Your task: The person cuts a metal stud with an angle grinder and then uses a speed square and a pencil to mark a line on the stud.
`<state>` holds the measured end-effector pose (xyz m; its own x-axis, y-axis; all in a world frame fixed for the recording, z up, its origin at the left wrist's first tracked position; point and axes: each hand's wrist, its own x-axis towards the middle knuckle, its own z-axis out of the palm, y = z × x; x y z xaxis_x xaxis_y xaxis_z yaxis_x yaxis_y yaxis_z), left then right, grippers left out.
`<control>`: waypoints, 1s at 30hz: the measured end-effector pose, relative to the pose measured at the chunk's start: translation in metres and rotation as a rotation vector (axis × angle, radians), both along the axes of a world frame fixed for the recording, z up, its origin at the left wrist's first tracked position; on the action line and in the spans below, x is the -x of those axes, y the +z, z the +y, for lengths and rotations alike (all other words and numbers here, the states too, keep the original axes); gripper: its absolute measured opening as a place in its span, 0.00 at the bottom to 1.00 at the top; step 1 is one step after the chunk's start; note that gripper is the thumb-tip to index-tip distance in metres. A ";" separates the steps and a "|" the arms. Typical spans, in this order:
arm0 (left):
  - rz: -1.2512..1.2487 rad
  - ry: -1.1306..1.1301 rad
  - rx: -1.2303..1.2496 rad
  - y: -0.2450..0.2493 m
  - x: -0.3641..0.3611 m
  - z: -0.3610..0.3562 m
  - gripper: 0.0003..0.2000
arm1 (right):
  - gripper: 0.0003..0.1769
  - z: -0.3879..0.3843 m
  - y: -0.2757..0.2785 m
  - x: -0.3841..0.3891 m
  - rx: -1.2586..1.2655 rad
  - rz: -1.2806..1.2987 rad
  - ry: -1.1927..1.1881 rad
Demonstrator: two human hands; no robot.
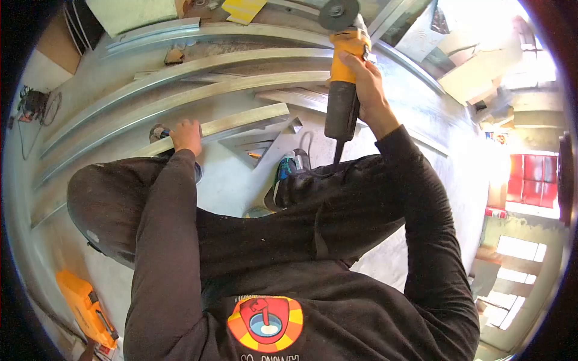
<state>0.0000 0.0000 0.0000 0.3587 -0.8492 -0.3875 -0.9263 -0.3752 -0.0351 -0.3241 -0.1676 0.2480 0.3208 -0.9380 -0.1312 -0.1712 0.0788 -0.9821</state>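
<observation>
My right hand [368, 87] grips a yellow-and-black angle grinder [342, 111] by its body, raised over my bent leg. Its cutting disc [338, 13] points away from me, and the power cord hangs from the handle end. On the left, the fingers of my left hand [186, 137] are wrapped over a light metal profile [247, 117], pressing it down near my shoe [159, 133]. Beside that profile on the floor lie a metal set square [238, 145] and a small orange marking tool [254, 156]. The profile's right end sticks out free of my hand.
Several long metal profiles [180, 102] lie across the floor ahead. My other shoe [290, 168] is near the set square. An orange case [87, 307] sits at lower left, a device with cable [36, 108] at far left. Boards and boxes [481, 72] stand at upper right.
</observation>
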 end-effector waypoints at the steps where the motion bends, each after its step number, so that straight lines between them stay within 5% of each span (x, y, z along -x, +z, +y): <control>1: 0.025 0.016 0.009 -0.009 0.001 -0.009 0.23 | 0.28 0.004 0.003 0.003 -0.075 -0.097 -0.065; 5: 0.063 0.009 0.000 0.007 -0.009 -0.005 0.24 | 0.22 0.051 0.016 0.018 -0.240 -0.428 -0.145; 10: 0.162 -0.025 -0.081 0.001 -0.018 -0.020 0.33 | 0.19 0.073 -0.027 0.027 -0.250 -0.407 -0.321; 13: 0.176 -0.030 -0.140 0.004 -0.024 -0.025 0.34 | 0.25 0.065 -0.080 0.039 -0.009 -0.282 -0.283; 18: 0.207 -0.087 -0.288 0.003 -0.016 -0.037 0.23 | 0.33 0.058 -0.111 0.044 -0.133 -0.044 -0.260; 21: 0.085 -0.028 -0.087 0.019 0.009 -0.047 0.15 | 0.36 0.066 -0.143 0.051 -0.086 0.181 -0.270; 22: 0.073 -0.021 -0.062 0.023 0.019 -0.051 0.15 | 0.56 0.068 -0.147 0.056 -0.045 0.341 -0.212; 30: 0.030 -0.099 0.135 0.006 0.041 -0.057 0.20 | 0.55 0.101 -0.176 0.066 -0.182 0.714 -0.126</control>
